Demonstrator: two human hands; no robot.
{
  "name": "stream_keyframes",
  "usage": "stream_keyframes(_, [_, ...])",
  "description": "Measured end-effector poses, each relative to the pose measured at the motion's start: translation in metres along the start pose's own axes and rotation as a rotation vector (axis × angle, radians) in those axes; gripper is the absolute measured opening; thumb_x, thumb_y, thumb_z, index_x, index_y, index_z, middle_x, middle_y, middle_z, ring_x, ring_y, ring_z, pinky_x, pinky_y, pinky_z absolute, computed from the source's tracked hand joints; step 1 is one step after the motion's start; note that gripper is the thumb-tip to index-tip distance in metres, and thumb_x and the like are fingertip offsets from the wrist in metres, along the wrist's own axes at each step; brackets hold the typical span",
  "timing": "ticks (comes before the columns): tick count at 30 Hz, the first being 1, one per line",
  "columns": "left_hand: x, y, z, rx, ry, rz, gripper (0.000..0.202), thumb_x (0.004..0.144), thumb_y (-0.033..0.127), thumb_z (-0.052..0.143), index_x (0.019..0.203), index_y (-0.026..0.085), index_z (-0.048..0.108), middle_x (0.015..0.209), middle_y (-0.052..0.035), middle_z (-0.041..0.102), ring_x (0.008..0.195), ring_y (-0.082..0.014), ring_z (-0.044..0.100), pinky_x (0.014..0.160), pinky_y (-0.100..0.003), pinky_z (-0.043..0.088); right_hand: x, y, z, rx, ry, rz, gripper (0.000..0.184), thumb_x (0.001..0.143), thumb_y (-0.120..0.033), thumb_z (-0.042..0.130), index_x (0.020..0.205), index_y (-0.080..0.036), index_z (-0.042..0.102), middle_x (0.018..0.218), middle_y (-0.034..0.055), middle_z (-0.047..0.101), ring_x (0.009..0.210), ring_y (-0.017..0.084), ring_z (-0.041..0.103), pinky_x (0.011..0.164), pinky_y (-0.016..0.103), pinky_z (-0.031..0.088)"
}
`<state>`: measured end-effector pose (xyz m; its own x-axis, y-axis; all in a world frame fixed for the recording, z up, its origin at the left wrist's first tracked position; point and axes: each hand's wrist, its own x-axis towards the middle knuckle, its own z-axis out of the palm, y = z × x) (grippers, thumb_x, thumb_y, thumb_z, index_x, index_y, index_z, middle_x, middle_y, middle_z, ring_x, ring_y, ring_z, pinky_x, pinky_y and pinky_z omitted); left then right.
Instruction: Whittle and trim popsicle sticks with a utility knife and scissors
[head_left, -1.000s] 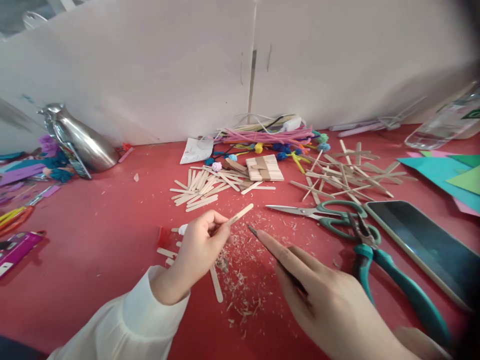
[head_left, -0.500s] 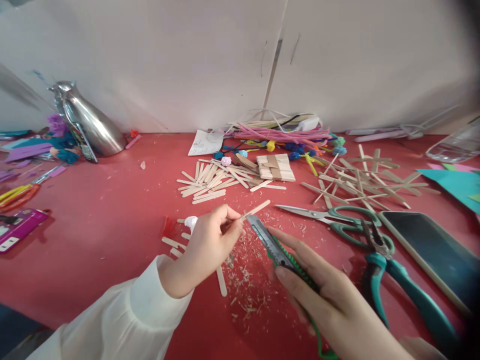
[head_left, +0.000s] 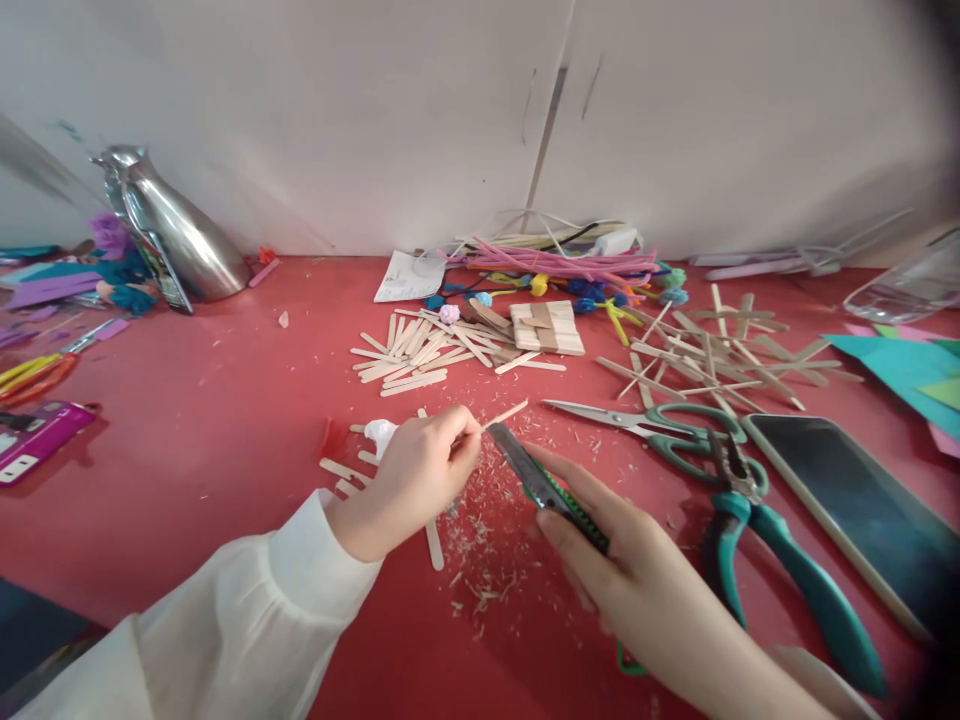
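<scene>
My left hand (head_left: pixel 416 475), in a white sleeve, pinches a thin wooden craft stick (head_left: pixel 504 414) that points up and to the right. My right hand (head_left: pixel 645 580) grips a green utility knife (head_left: pixel 546 485), its blade tip resting against the stick just beyond my left fingers. Wood shavings (head_left: pixel 487 560) lie scattered on the red table (head_left: pixel 210 440) under both hands. One loose stick (head_left: pixel 433 545) lies below my left hand.
A pile of craft sticks (head_left: pixel 412 355), a stacked stick block (head_left: pixel 547 328) and pipe cleaners (head_left: pixel 555 265) lie behind. Scissors (head_left: pixel 645 420), teal pliers (head_left: pixel 780 560) and a phone (head_left: pixel 847 510) sit to the right. A metal jug (head_left: pixel 172 240) stands at the left.
The knife came in from the right and turned so that its blade meets the stick. My left hand has held the stick in nearly the same place throughout.
</scene>
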<state>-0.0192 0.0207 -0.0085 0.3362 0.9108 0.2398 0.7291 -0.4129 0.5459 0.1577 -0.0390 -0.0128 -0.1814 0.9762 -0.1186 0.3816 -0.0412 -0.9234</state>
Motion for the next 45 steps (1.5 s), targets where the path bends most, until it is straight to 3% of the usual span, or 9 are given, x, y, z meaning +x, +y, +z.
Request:
stream_keyframes(4, [-0.001,0.002,0.0,0.022,0.016,0.014,0.018,0.083,0.016,0.042,0.066,0.019,0.048,0.051,0.0052,0.045,0.044,-0.0071,0.039,0.046,-0.022,0.027,-0.001,-0.003,-0.001,0.048,-0.002,0.045,0.044,0.085,-0.029,0.043,0.129,-0.021,0.043,0.041,-0.0113,0.033,0.028,0.008,0.035,0.029,0.018,0.035])
stream_keyframes(10, [0.002,-0.003,-0.009,-0.019,0.144,-0.088,0.013,0.08,0.017,0.047,0.068,0.018,0.05,0.054,0.004,0.051,0.045,-0.0069,0.042,0.047,-0.021,0.031,0.008,-0.006,-0.015,0.279,0.081,0.211,0.056,0.078,-0.038,0.052,0.13,-0.023,0.04,0.066,-0.0042,0.054,0.033,0.005,0.039,0.028,0.017,0.036])
stream_keyframes(12, [0.004,-0.005,-0.012,-0.169,0.151,-0.137,0.011,0.081,0.02,0.047,0.07,0.017,0.051,0.058,0.0025,0.056,0.048,-0.007,0.046,0.048,-0.02,0.035,0.008,-0.008,-0.018,0.296,0.108,0.177,0.057,0.078,-0.04,0.053,0.131,-0.024,0.039,0.065,-0.0047,0.054,0.032,0.004,0.038,0.028,0.018,0.036])
stream_keyframes(17, [0.004,-0.005,-0.012,-0.482,0.013,-0.235,0.013,0.083,0.026,0.046,0.075,0.017,0.052,0.065,0.0007,0.063,0.049,-0.0062,0.05,0.047,-0.018,0.039,0.001,-0.015,-0.009,0.271,0.102,0.147,0.055,0.079,-0.037,0.052,0.132,-0.026,0.04,0.065,-0.0031,0.057,0.035,0.005,0.036,0.032,0.018,0.034])
stream_keyframes(26, [0.002,-0.005,-0.007,-0.489,-0.009,-0.203,0.014,0.084,0.029,0.047,0.08,0.017,0.053,0.069,-0.0015,0.064,0.05,-0.0069,0.049,0.046,-0.018,0.04,-0.001,-0.005,-0.008,0.149,0.001,0.041,0.051,0.084,-0.036,0.047,0.132,-0.024,0.037,0.051,-0.0087,0.034,0.04,0.008,0.033,0.035,0.019,0.032])
stream_keyframes(37, [0.002,0.0,-0.007,-0.596,-0.042,-0.247,0.013,0.084,0.027,0.048,0.079,0.016,0.052,0.067,-0.0015,0.063,0.046,-0.0053,0.045,0.041,-0.016,0.036,0.001,-0.003,-0.008,-0.116,0.029,-0.125,0.042,0.084,-0.03,0.044,0.126,-0.024,0.045,0.053,-0.0073,0.036,0.042,0.009,0.031,0.036,0.019,0.033])
stream_keyframes(45, [0.003,0.001,-0.008,-0.587,-0.019,-0.263,0.014,0.083,0.028,0.049,0.079,0.016,0.053,0.066,-0.0007,0.062,0.045,-0.0053,0.045,0.042,-0.017,0.038,0.002,-0.004,-0.009,-0.1,0.099,-0.118,0.045,0.084,-0.031,0.046,0.128,-0.024,0.043,0.053,-0.0074,0.038,0.04,0.008,0.028,0.032,0.017,0.028])
